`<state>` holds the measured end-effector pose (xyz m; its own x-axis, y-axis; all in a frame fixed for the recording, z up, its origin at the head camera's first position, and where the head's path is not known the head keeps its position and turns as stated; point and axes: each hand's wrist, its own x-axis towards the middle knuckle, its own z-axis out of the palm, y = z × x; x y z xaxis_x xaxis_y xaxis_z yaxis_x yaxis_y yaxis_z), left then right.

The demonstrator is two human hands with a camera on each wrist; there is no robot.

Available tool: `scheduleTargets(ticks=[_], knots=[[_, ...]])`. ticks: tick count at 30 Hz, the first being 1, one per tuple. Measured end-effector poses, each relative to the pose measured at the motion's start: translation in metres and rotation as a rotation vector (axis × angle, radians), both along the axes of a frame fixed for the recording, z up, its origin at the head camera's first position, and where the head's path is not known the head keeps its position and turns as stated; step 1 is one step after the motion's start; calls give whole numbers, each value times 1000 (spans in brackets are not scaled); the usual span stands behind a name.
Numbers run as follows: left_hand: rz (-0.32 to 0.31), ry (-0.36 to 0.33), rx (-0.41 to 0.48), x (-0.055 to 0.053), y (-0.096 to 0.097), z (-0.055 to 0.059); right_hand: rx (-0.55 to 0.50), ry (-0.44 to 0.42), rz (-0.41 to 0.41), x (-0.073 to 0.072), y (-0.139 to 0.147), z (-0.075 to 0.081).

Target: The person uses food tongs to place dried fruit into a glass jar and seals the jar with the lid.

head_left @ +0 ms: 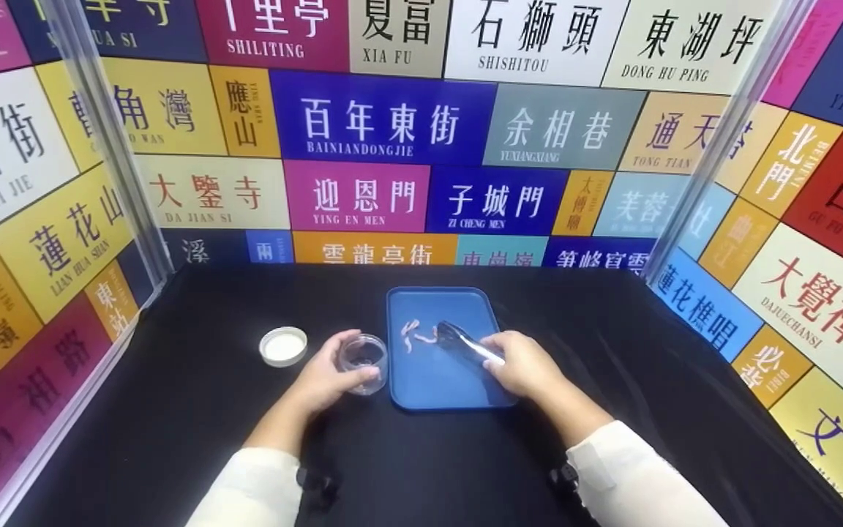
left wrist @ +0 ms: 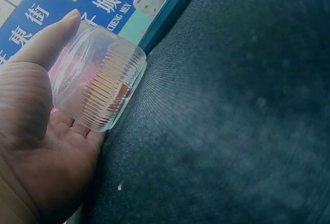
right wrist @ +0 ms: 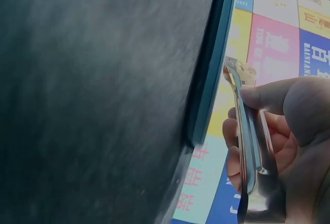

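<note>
The metal tongs (head_left: pixel 465 344) reach over the middle of the blue tray (head_left: pixel 447 384); they are best held low, closing gently on one pale strip (head_left: pixel 427 338) at a time. Their long axis slants from the tray's right edge, tips pointing toward its far-left corner. The right hand (head_left: pixel 527 364) pinches them; the left hand (head_left: pixel 328 377) curls round the clear jar (head_left: pixel 363 364), just beside the tray's left edge.

We observe a black cloth (head_left: pixel 173 424), a back wall (head_left: pixel 385 150) of coloured blocks bearing Chinese characters, and a pale corner post (head_left: pixel 110 132) at its left end.
</note>
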<state>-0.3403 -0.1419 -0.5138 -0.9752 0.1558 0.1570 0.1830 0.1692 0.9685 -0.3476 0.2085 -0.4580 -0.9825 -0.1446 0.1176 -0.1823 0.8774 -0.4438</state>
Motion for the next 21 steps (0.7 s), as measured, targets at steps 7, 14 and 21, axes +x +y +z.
scheduleTargets(ticks=[7, 14, 21], knots=[[-3, 5, 11, 0, 0, 0, -5, 23, 40, 7, -15, 7], [-6, 1, 8, 0, -1, 0, -13, 36, 66, 15, -33, 14], [9, -11, 3, 0, 0, 0, -26, 82, 120, 22, -50, 19]])
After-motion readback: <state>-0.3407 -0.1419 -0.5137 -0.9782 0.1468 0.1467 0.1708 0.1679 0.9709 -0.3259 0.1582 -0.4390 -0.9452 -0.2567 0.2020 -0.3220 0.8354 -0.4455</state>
